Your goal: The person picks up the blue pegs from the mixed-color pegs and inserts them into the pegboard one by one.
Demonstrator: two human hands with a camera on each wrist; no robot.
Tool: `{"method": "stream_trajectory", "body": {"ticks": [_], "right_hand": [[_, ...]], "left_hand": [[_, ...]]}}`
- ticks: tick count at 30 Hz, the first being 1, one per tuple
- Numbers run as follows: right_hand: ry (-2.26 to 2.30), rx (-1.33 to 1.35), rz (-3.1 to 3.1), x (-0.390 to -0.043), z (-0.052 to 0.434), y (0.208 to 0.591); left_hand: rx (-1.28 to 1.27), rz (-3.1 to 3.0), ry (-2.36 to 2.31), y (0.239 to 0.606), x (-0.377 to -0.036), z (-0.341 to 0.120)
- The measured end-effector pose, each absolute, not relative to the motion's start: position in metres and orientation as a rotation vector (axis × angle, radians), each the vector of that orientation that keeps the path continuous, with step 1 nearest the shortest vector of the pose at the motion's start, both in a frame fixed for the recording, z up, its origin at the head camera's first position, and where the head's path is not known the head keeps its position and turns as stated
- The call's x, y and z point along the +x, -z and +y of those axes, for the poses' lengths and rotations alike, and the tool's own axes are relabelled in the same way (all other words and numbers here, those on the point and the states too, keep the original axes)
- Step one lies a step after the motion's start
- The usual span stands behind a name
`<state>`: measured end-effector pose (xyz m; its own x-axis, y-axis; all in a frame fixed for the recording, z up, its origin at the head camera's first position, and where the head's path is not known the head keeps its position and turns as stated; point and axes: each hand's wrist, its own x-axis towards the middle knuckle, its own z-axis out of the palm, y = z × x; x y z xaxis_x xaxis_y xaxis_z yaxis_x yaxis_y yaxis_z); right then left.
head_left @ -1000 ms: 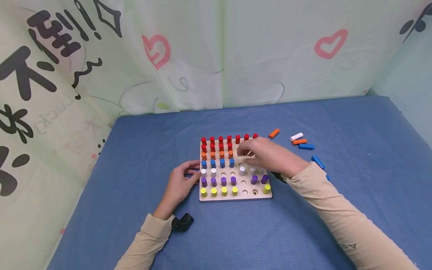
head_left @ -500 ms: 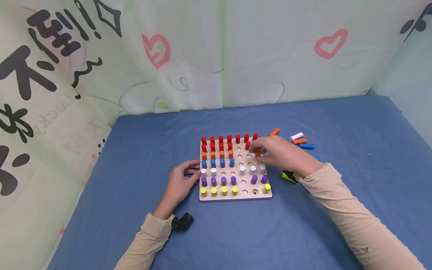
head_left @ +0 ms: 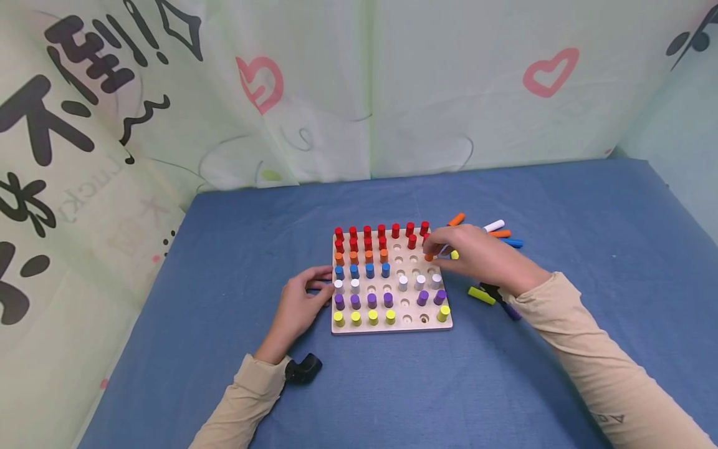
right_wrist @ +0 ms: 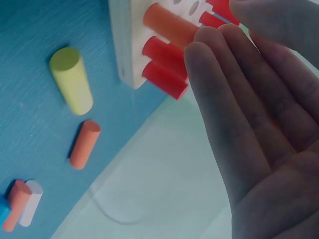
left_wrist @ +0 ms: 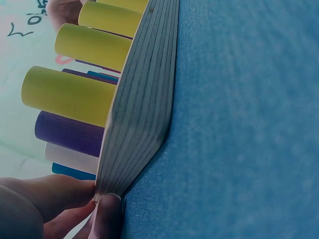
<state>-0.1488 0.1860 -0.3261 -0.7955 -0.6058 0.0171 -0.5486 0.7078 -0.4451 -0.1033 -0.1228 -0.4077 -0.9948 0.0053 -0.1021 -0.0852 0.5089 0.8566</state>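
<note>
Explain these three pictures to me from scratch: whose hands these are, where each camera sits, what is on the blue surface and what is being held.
No machine here: a person works with two bare hands and wears three cameras. The wide picture comes from the head and looks down at a blue cloth. The other two come from the wrists and look closely at each hand.

On the cloth lies a wooden pegboard with upright pegs in rows by colour: red, orange, blue, white, purple, yellow. Several holes are empty. Loose pegs lie to its right, among them a yellow peg and an orange peg.

The left hand holds the board's left edge; its wrist view shows the fingers against that edge. The right hand is at the board's far right corner, fingers straight, by an orange peg in the board. It holds nothing that I can see.
</note>
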Motion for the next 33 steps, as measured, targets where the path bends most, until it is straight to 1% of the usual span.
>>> {"method": "stream_trajectory", "body": {"ticks": [6, 12, 17, 33], "right_hand": [[0.616, -0.965, 2.812, -0.151, 0.197, 0.328], [0.669, -0.884, 2.779, -0.152, 0.206, 0.33], [0.683, -0.877, 2.784, -0.151, 0.215, 0.331], [0.604, -0.84, 2.834, -0.156, 0.242, 0.34]], "left_hand": [[-0.078, 2.638, -1.516, 0.407, -0.103, -0.123], [-0.094, 2.635, -1.514, 0.406, -0.102, -0.123], [-0.096, 2.644, -1.506, 0.407, -0.102, -0.123], [-0.029, 2.645, -1.543, 0.408, -0.103, -0.124]]}}
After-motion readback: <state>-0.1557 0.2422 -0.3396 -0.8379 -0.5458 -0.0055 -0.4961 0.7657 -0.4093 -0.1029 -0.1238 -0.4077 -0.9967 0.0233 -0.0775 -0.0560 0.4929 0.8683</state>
